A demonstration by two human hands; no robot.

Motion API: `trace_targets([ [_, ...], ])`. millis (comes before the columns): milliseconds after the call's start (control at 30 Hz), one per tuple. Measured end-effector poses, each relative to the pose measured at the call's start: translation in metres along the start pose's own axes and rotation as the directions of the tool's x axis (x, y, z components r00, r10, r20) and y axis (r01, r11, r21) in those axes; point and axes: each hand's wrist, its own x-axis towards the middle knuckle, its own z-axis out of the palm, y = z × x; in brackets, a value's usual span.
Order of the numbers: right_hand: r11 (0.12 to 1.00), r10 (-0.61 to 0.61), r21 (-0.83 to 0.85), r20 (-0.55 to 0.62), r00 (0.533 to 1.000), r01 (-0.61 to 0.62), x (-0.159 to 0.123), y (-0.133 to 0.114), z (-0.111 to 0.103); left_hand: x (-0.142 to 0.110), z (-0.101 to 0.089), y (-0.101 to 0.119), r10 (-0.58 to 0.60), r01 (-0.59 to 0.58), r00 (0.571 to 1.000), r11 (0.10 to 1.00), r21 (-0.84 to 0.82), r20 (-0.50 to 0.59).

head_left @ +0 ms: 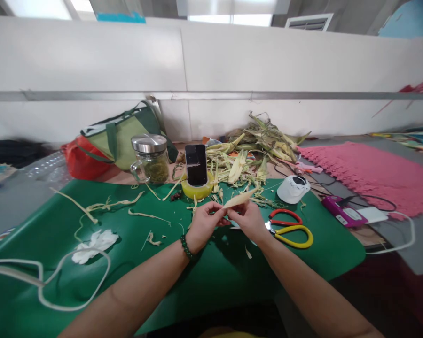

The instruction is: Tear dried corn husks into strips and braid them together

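Observation:
Between both hands is a pale corn husk [238, 200], its pointed tip toward the upper right. My left hand [205, 224], with a dark green bead bracelet [186, 247] at the wrist, pinches the husk's near left end. My right hand [248, 219] grips the husk from the right, fingertips close to the left ones. Just right of that hand lie scissors [292, 228] with one red and one yellow handle, their blades partly hidden behind it. Small husk scraps [155, 240] are scattered on the green mat [134, 277].
A phone [196, 165] leans upright on a yellow tape roll [197, 189]. Behind it spreads a husk pile [261, 141]. A glass jar [151, 159], white thread spool [293, 189], purple power strip [343, 212], white cable [74, 307] and crumpled tissue [95, 245] lie around.

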Motion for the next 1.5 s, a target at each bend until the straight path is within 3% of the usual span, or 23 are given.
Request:
trace_targets([
  [333, 0.991, 0.034, 0.132, 0.022, 0.999, -0.036, 0.0029, 0.0011, -0.0011, 0.003, -0.002, -0.0016, 0.046, -0.053, 0.998, 0.987, 0.154, 0.053],
  [733, 0.959, 0.162, 0.213, 0.127, 0.979, -0.187, 0.0029, -0.0013, -0.001, 0.0004, -0.0038, 0.0051, -0.051, 0.049, 0.998, 0.998, 0.042, 0.046],
  [1033, 0.881, 0.305, 0.331, 0.15, 0.94, -0.339, 0.0062, -0.0007, -0.0053, -0.0022, -0.002, 0.0024, 0.103, -0.112, 0.993, 0.979, 0.172, 0.062],
  [1300, 0.841, 0.323, 0.396, 0.178, 0.929, -0.368, 0.0055, -0.0019, -0.0055, 0.0, -0.0055, 0.0061, -0.035, 0.031, 0.995, 0.998, 0.052, 0.09],
  [1500, 0.879, 0.312, 0.318, 0.178, 0.933, -0.355, 0.0058, -0.001, -0.0042, -0.0004, -0.0068, 0.0052, -0.08, 0.074, 0.987, 0.996, 0.046, 0.138],
])
